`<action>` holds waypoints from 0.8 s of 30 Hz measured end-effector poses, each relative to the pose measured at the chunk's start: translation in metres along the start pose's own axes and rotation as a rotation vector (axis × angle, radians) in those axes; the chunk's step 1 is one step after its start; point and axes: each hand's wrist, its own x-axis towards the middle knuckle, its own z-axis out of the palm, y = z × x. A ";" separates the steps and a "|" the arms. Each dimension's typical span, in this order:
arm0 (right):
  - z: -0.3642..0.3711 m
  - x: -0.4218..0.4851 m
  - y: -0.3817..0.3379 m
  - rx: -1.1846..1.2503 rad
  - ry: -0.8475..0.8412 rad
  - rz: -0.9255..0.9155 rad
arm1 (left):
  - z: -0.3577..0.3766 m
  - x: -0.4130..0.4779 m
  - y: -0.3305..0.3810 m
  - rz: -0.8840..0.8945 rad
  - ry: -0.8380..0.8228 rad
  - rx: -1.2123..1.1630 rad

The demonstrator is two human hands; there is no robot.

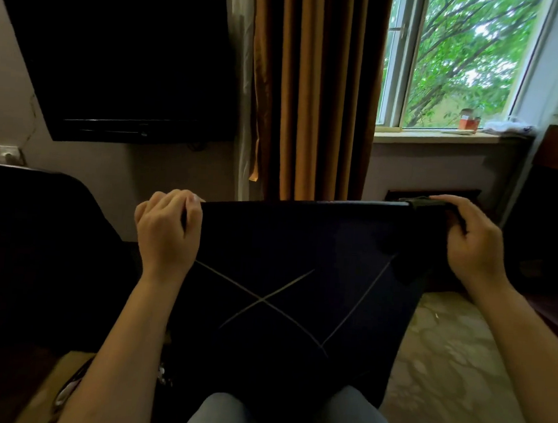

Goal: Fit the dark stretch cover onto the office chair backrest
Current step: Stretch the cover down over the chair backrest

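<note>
Obs., head view.

- Dark stretch cover (301, 245) is lying as a flat, taut panel from frame centre down toward 6 o'clock. Its lower edge is resting over the person's knees (223, 414). Thin pale lines (261, 298) are crossing on its near face. Cannot tell whether the backrest is inside the cover.
- Left hand (167, 227) is gripping the panel's 10 o'clock corner. The back of the hand is facing the camera and the wrist is running straight. The fingers (186, 202) are curling over the top edge, closed round the fabric. The forearm is rising from 7 o'clock.
- Right hand (471, 246) is holding the 2 o'clock corner. The fingers are hooking over the top and the thumb is lying on the near side, clamping a bunched fold of cloth (425, 203). The forearm is coming in from 4 o'clock.
- Both hands are sitting at the same height, well apart, with the top edge stretching straight between them.

Surroundings:
- A dark television (116, 67) is hanging on the wall at 10 o'clock.
- A brown curtain (314, 92) is hanging at 12 o'clock.
- A window (453, 58) is showing green leaves at 1 o'clock.
- Another dark seat (40, 245) is standing at 9 o'clock.
- Patterned carpet (451, 369) is showing at 4 o'clock.
</note>
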 end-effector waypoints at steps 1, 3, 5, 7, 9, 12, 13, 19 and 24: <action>0.001 -0.002 0.001 0.005 0.037 0.037 | 0.000 -0.001 0.001 0.000 0.008 0.001; 0.007 -0.004 -0.004 0.011 0.097 0.083 | 0.000 -0.003 0.003 -0.014 0.017 0.003; 0.015 -0.005 -0.016 0.002 0.136 0.112 | -0.001 -0.003 0.003 -0.039 0.021 0.005; 0.021 -0.005 -0.031 -0.012 0.152 0.083 | -0.001 -0.003 0.003 -0.060 0.017 0.013; 0.030 -0.005 -0.054 -0.005 0.142 -0.011 | 0.000 -0.002 0.006 -0.071 0.012 0.017; 0.049 -0.009 -0.096 0.026 0.074 -0.166 | -0.001 -0.002 0.009 -0.072 0.012 0.019; 0.054 -0.011 -0.108 0.047 0.038 -0.214 | -0.002 -0.002 0.009 -0.068 0.007 0.024; 0.041 -0.018 -0.136 0.395 -0.095 -0.367 | -0.008 -0.003 0.005 -0.024 -0.062 -0.004; 0.009 -0.024 -0.117 0.299 -0.120 -0.348 | -0.007 -0.003 0.008 -0.031 -0.071 0.008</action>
